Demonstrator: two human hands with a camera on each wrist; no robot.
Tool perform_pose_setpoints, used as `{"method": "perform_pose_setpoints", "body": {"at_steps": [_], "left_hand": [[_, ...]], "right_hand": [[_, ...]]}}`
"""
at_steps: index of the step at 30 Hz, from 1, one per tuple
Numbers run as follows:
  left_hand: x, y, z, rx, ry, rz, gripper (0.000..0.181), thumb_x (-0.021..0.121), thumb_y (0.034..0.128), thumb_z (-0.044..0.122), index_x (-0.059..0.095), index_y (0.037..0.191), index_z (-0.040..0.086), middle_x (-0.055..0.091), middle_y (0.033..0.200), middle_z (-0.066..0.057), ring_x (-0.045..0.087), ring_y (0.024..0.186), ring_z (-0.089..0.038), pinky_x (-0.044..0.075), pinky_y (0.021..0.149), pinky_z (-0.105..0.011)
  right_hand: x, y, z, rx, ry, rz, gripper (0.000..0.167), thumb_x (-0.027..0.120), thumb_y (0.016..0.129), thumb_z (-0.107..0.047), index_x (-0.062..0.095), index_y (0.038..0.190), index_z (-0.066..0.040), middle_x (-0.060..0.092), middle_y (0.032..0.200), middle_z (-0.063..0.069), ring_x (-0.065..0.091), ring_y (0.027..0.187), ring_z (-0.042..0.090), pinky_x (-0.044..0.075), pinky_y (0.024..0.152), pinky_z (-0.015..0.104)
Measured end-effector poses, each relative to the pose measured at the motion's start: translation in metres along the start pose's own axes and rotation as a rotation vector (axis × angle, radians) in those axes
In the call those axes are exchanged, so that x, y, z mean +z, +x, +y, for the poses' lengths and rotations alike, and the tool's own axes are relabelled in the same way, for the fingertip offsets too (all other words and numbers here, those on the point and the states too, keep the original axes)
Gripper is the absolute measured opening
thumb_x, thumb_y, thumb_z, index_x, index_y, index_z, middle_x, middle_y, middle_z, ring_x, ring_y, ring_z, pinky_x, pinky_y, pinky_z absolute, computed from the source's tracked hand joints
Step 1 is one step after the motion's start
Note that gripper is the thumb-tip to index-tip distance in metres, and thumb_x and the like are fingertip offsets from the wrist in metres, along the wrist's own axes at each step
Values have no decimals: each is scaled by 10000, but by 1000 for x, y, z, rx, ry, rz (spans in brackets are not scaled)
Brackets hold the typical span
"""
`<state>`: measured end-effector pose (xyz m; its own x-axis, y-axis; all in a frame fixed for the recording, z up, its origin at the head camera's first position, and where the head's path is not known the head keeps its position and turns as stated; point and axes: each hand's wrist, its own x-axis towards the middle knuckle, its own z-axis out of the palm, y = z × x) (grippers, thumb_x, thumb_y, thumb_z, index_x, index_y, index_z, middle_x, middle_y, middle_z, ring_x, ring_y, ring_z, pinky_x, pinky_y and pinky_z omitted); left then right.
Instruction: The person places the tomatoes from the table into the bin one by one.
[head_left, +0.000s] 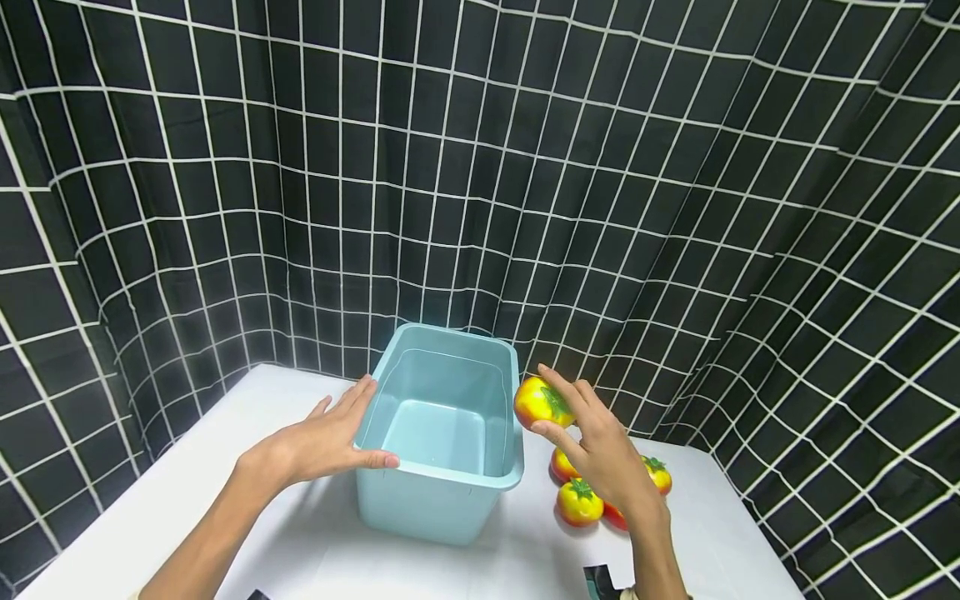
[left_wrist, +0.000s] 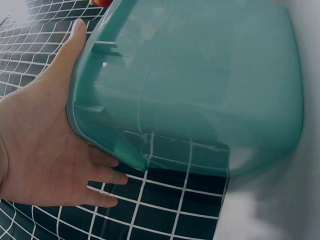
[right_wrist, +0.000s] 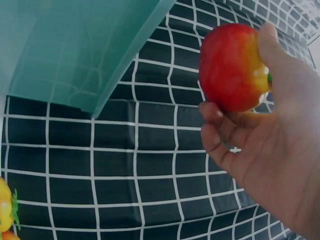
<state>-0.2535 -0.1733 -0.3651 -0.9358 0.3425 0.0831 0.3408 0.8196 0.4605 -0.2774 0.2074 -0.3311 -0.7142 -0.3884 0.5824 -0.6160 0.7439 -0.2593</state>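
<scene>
A light blue plastic bin (head_left: pixel 427 507) stands on the white table with its inside bare. My left hand (head_left: pixel 315 446) rests on the bin's left rim, thumb on the near edge and fingers straight along the side; the left wrist view shows its palm against the bin wall (left_wrist: pixel 200 80). My right hand (head_left: pixel 607 454) holds a red and yellow tomato (head_left: pixel 538 403) between thumb and fingers, raised just right of the bin's right rim. In the right wrist view the tomato's red underside (right_wrist: pixel 227 70) faces the camera.
Several more tomatoes (head_left: pixel 580 502) with green tops sit on the white table (head_left: pixel 300 550) right of the bin, partly hidden below my right forearm. A black cloth with a white grid (head_left: pixel 465 167) hangs behind and on both sides. A small dark object (head_left: pixel 598 581) lies at the near edge.
</scene>
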Motion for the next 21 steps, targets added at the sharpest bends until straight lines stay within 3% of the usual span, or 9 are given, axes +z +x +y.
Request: {"method": "perform_pose_setpoints", "body": {"at_steps": [5,12,21], "left_hand": [[-1,-1,1,-5,-6,-1,1227,591,896,787,80,1665,-21,59,1768,-198,107,1648,-387,76,1308,-669],[-2,-2,1,-8,-14,-1,1228,593,896,786,73,1666,-18,53,1769,-196,108,1648,-387,75,1308,-671],[-1,-1,1,-7,-19,1,1225,600,897,780,76,1666,-17,58,1770,-193,112,1647,-388,77,1304,-678]], "right_hand": [[4,2,-4,-15,5,-24,725,766,943,-416,431,1584,-356,598,1163,-52,573,969,95,610,790,286],[12,2,-12,-4,34,-77,690,720,960,-493,434,1575,-367,632,1365,-32,632,1158,180,620,969,520],[33,4,-24,-43,47,-153,628,688,980,-498,492,1542,-296,653,1364,-57,622,1169,157,564,1043,517]]}}
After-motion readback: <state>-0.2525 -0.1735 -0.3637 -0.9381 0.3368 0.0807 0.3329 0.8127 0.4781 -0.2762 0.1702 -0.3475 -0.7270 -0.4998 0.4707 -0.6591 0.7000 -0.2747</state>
